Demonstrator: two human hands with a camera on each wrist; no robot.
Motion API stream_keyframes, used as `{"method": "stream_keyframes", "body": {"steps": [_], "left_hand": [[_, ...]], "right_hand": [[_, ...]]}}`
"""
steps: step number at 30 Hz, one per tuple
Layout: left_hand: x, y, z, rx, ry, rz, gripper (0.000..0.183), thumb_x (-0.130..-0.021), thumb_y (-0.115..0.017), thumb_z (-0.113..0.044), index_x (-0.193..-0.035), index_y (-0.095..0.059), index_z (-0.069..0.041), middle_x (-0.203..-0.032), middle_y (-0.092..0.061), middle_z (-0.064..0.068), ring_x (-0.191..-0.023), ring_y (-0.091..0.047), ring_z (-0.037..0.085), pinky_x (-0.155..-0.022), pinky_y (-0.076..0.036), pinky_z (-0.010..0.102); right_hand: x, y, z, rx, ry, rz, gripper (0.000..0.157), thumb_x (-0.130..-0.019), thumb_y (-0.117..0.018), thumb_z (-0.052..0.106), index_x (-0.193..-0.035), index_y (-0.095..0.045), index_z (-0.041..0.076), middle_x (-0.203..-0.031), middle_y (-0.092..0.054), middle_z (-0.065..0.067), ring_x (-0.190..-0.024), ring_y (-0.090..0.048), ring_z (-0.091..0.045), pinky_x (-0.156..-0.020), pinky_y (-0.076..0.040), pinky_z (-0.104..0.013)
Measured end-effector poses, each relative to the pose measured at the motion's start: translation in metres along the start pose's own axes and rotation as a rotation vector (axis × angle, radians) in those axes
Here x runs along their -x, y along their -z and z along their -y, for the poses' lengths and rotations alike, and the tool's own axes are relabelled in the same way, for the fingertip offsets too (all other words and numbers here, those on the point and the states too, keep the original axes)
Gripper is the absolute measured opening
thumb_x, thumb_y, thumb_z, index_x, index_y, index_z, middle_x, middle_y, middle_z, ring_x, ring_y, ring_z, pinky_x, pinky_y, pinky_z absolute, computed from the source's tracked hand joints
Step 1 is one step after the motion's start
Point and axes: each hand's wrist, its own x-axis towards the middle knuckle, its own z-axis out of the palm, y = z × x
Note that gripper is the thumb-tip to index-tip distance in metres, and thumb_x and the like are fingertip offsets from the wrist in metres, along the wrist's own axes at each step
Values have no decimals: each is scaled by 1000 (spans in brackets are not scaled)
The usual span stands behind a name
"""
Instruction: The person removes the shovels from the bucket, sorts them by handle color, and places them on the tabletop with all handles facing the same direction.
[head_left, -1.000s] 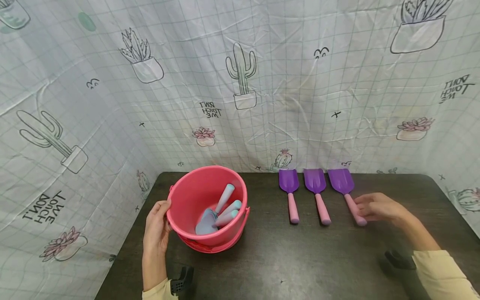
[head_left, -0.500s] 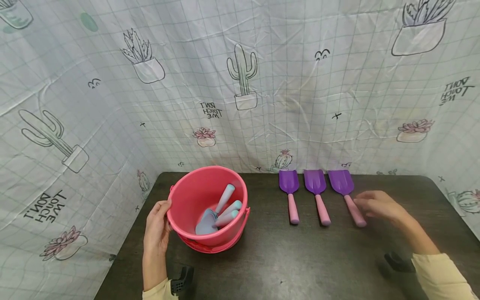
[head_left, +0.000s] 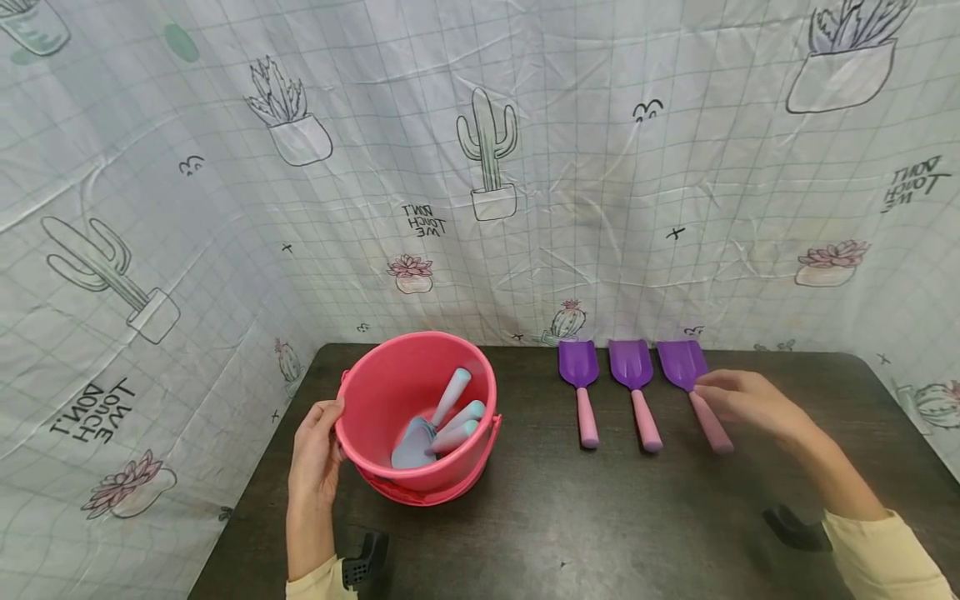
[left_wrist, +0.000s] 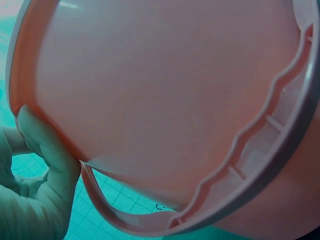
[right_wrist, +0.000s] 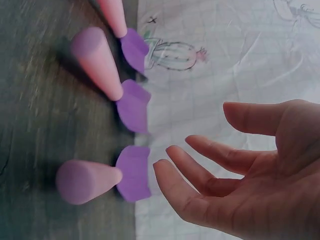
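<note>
A pink-red bucket stands on the table's left side. My left hand grips its near left rim; in the left wrist view the thumb lies over the rim's edge. Inside the bucket lean several small tools with pale blue handles and a grey-blue blade. Toward the right lie three toy shovels with purple blades and pink handles: a left shovel, a middle shovel and a right shovel. Just above the right shovel's handle hovers my right hand, fingers loosely bent, holding nothing.
The dark wooden table backs onto a white curtain printed with cacti, which also covers both sides. The bucket's handle hangs down along its near side. Black wrist straps sit at both cuffs.
My right hand has let go of the right shovel's handle and risen slightly, up toward the blade. The left hand and the bucket stay put.
</note>
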Motion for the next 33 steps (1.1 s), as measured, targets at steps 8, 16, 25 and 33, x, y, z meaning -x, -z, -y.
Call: {"method": "stream_keyframes", "body": {"steps": [8,16,25,33], "left_hand": [[0,-1,0,-17,-2,0,15,-108,-54,-18,-103,-53,-4,-78,-60,3,-53,-54,6,-49,-49,16],[1,0,0,-21,-13,5,14,-108,-53,-17,-103,-53,-4,-78,-61,3,-53,-55,5,-48,-49,16],[1,1,0,-18,-11,9,14,-108,-54,-17,-104,-53,-4,-78,-61,3,-54,-57,6,-49,-50,16],[1,2,0,-16,-12,13,14,-108,-54,-17,-103,-53,-4,-79,-62,3,-55,-58,6,-51,-51,16]], "right_hand": [[5,-6,20,31,24,-12,54,-110,-49,28,-139,-48,-17,-136,-55,-39,-116,-64,-48,-89,-58,-52],[9,-15,43,17,94,-78,46,-110,-53,25,-137,-55,-11,-136,-59,-31,-111,-68,-34,-85,-59,-36],[14,-23,69,-87,195,-149,40,-109,-55,21,-132,-59,-11,-130,-63,-27,-99,-62,8,-83,-57,-22],[13,-33,87,-156,256,-191,34,-110,-53,19,-128,-62,-8,-125,-67,-21,-100,-65,5,-86,-57,-22]]}}
